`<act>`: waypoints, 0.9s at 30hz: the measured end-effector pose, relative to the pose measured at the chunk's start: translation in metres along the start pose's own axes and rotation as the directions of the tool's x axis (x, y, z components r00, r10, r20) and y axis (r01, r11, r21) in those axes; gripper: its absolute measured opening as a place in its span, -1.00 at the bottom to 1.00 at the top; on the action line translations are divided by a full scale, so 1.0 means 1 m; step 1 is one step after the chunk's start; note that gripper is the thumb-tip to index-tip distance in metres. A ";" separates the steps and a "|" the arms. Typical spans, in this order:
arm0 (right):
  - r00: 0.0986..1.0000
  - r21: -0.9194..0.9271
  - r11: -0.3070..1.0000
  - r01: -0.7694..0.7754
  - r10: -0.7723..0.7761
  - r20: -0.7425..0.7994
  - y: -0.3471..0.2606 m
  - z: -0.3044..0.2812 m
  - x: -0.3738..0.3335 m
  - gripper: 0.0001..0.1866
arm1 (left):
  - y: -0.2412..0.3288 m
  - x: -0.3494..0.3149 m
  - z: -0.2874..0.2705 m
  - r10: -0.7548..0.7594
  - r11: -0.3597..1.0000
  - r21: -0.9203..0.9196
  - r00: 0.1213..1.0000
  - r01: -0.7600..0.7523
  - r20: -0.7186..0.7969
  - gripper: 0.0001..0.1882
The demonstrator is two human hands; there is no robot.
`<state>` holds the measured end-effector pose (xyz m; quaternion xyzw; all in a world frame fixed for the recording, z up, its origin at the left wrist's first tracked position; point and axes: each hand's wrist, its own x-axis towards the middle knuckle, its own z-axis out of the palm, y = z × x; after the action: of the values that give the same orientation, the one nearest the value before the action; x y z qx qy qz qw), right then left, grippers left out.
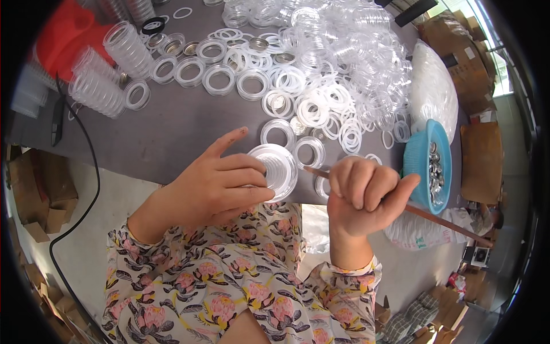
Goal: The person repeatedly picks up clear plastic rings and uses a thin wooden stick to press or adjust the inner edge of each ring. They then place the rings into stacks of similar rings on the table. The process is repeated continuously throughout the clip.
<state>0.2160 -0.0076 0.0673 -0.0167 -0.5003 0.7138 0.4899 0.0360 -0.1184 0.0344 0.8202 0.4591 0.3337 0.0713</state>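
My left hand (209, 183) grips a stack of transparent round plastic lids (281, 167) at the table's near edge. Its index finger points away from the stack, the other fingers lie against the side, and the thumb is hidden. In my right hand (366, 195), closed in a fist, is a thin brown stick (441, 221). The stick's pointed tip is just right of the stack, and its long end runs out to the right. Just beyond the stack lie a transparent ring-shaped lid (277, 134) and another one (309, 153), flat on the grey table (189, 129).
White flat rings (312, 109) and a big heap of transparent lids (355, 51) cover the far right. Stacked lids (97, 89) stand far left beside a red plastic thing (71, 34). A blue basket (421, 166) of small metal pieces sits right. A black cable (94, 172) hangs left.
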 end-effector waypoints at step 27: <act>0.877 -0.235 0.856 -0.460 0.480 0.030 0.006 0.023 0.008 -0.36 | 0.002 -0.003 0.070 -0.532 0.595 -0.794 0.801 0.123 -0.275 -0.13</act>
<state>0.1960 -0.0181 0.0776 -0.1615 -0.5781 0.7516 0.2735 0.0794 -0.1087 -0.0195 0.5023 0.4323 0.6654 0.3437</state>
